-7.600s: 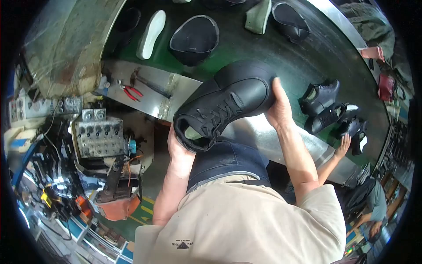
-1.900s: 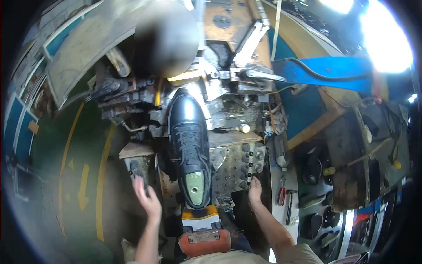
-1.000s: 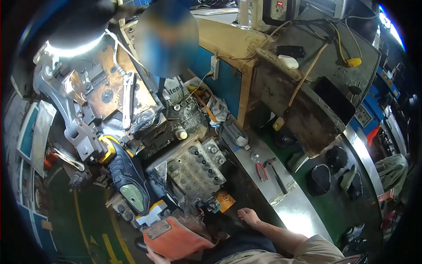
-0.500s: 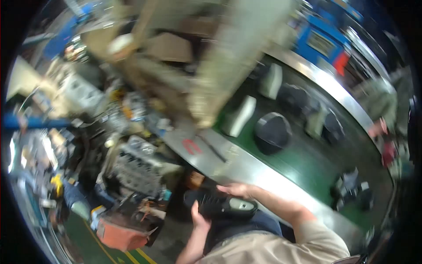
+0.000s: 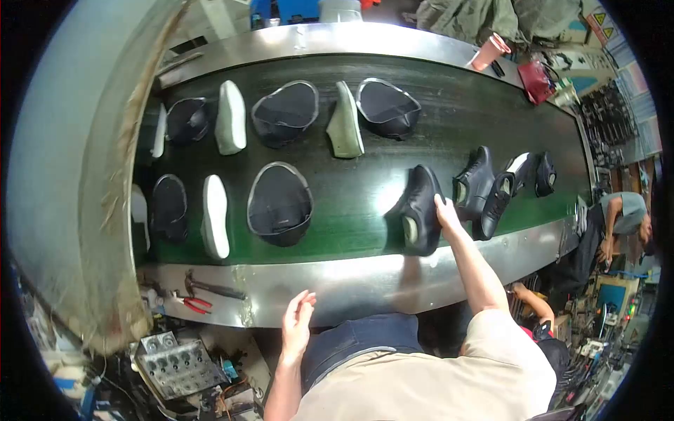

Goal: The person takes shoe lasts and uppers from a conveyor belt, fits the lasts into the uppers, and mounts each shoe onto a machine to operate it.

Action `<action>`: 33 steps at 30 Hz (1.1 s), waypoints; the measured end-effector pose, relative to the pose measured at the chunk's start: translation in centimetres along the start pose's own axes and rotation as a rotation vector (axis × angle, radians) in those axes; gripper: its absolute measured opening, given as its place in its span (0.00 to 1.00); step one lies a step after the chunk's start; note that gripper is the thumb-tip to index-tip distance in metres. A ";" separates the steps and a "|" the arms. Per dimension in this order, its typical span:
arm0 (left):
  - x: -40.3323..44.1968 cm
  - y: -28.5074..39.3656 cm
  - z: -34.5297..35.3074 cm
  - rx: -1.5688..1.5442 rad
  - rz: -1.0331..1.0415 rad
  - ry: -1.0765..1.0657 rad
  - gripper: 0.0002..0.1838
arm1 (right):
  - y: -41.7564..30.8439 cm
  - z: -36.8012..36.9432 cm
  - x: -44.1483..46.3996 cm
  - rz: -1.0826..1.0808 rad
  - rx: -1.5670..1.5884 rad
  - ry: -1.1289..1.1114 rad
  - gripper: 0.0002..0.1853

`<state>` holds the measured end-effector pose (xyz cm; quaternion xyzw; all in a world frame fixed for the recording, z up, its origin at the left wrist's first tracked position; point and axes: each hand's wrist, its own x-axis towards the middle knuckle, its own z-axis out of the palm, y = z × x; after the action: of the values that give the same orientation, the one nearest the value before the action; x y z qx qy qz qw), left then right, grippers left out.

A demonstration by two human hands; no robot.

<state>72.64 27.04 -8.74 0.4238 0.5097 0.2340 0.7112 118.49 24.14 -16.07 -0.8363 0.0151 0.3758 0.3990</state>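
My right hand point(image 5: 448, 212) is closed on the side of a black lace-up shoe point(image 5: 421, 203), toe pointing away from me, over the green belt point(image 5: 351, 217). Whether the shoe touches the belt I cannot tell. To its right, several more black shoes point(image 5: 474, 184) sit on the belt. My left hand point(image 5: 298, 324) hangs empty in front of the metal edge point(image 5: 337, 281), its fingers loosely bent and apart. Left of the held shoe lie black shoe uppers point(image 5: 281, 203) and white soles point(image 5: 215, 216).
A hammer point(image 5: 214, 287) and red-handled pliers point(image 5: 191, 303) rest on the near metal edge at left. A pink cup point(image 5: 490, 51) and a red bag point(image 5: 537, 81) stand at the far right. A machine housing point(image 5: 77, 154) borders the left; other people are at the right.
The view has turned right toward the belt. The shoe has gone from both hands near my lap to my right hand over the belt. My left hand has let go of it.
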 end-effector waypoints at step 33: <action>10.2 10.4 8.4 -0.167 -0.351 -0.454 0.12 | -17.0 14.0 -10.1 -1.240 -0.430 -0.749 0.08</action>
<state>85.17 37.31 -4.29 0.3107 0.3819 0.0480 0.8691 108.18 42.43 -4.07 -0.5672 -0.6686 0.3362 0.3437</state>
